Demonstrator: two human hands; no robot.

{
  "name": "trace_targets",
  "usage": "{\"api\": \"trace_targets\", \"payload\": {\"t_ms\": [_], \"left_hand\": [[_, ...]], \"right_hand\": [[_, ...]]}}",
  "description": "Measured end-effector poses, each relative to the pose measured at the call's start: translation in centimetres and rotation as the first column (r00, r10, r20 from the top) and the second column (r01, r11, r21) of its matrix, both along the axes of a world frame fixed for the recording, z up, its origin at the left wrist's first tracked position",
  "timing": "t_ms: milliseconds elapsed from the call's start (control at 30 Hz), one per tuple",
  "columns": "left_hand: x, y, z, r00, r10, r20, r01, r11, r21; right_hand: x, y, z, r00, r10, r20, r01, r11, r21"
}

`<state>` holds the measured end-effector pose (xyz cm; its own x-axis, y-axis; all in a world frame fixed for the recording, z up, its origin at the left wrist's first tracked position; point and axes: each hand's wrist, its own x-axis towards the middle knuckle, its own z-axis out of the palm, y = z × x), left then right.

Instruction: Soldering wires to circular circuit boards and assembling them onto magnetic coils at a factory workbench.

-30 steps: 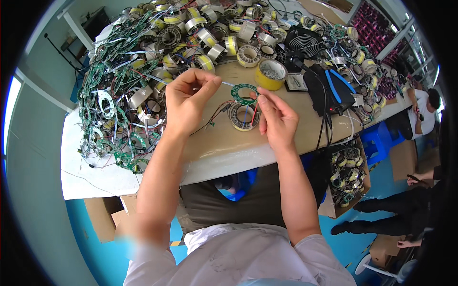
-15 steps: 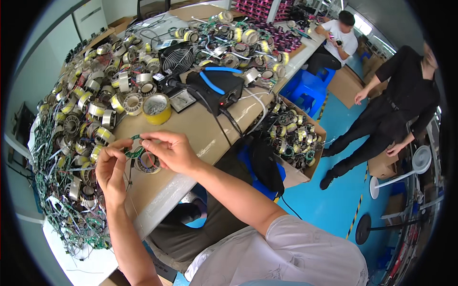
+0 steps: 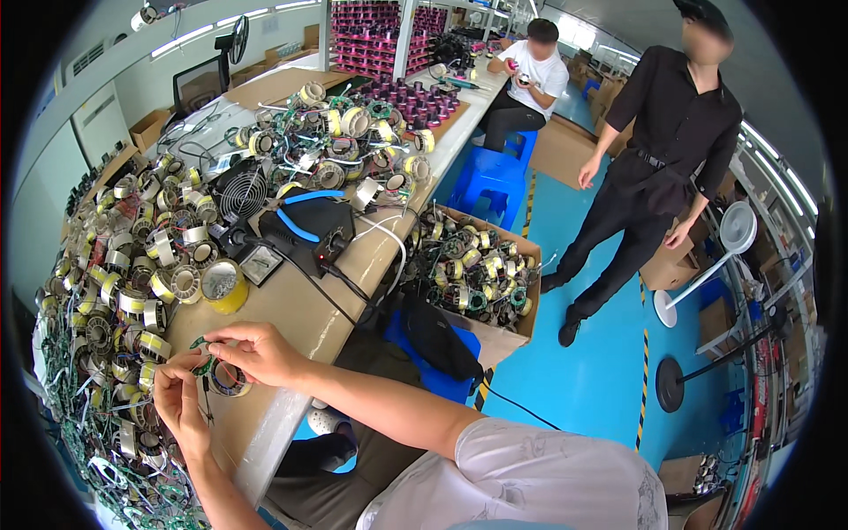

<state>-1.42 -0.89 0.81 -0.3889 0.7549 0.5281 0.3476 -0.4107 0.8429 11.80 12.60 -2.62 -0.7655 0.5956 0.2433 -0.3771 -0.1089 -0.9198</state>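
Above the brown-topped workbench (image 3: 296, 331), my left hand (image 3: 183, 402) and my right hand (image 3: 258, 355) meet at a small green ring-shaped circuit board (image 3: 204, 363). The fingertips of both hands are closed on the ring's edges, thumbs against fingers. Just beneath and to the right of the ring lies a round wound motor stator (image 3: 231, 380), partly covered by my right hand. Thin wires show near the ring, though I cannot tell where they end.
Piled stators (image 3: 124, 300) with wires cover the bench's left. A yellow tin (image 3: 224, 290), a black fan grille (image 3: 244, 194) and a black box (image 3: 305, 231) with blue-handled pliers (image 3: 296, 216) stand beyond. Right are a cardboard box (image 3: 517, 331), a blue stool (image 3: 486, 185) and two people.
The view has tilted up and swung right, so the bench sits lower and further left. Both hands still hold the green ring. The person in black has lifted into fuller view.
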Motion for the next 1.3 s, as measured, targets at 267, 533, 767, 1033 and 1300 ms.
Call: {"api": "trace_targets", "payload": {"t_ms": [267,533,767,1033,1300], "left_hand": [[-0.5,-0.3,-0.4,1.000,0.013,-0.008,-0.013,1.000,-0.005],[0.1,-0.3,0.4,0.999,0.050,0.000,-0.050,0.999,-0.003],[0.3,-0.1,0.4,0.995,-0.042,0.087,0.038,0.998,0.044],[0.0,-0.1,-0.1,0.998,-0.019,0.057,0.017,0.999,0.035],[0.0,-0.7,0.4,0.999,0.012,0.045,-0.013,1.000,0.022]], "right_hand": [[-0.4,0.0,-0.1,1.000,-0.003,-0.028,0.004,0.999,0.053],[0.2,0.0,0.6,0.998,-0.012,0.067,0.011,1.000,0.014],[1.2,3.6,0.9,0.948,-0.302,0.097,0.316,0.920,-0.232],[-1.2,7.4,2.7,0.902,-0.426,0.066,0.428,0.867,-0.256],[-2.4,9.9,1.9,0.765,-0.638,0.081,0.623,0.767,0.154]]}}
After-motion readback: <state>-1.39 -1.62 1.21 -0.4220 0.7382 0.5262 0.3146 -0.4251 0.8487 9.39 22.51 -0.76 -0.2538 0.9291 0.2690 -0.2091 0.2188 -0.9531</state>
